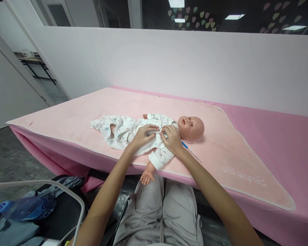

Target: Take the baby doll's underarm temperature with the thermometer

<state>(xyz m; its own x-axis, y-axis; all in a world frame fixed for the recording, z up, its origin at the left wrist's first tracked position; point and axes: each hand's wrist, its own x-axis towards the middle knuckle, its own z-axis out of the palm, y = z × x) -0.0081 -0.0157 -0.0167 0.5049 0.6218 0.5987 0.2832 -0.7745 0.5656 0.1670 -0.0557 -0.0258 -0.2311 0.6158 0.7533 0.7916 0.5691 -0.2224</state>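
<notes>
A bald baby doll lies on its back across the pink mat, its head to the right. It wears a white printed garment. Over the doll's chest, my left hand is closed in a pinch. My right hand faces it closely, fingers also pinched. A thin white tie runs between my fingertips; its ends are hidden. One doll arm hangs toward me, its hand past the table edge. Beside my right wrist lies a slim stick with a blue end, perhaps a pen.
The pale pink mat covers much of a table with a darker pink cloth. A white wall rises behind. At lower left are a water bottle on a dark seat and a curved white tube.
</notes>
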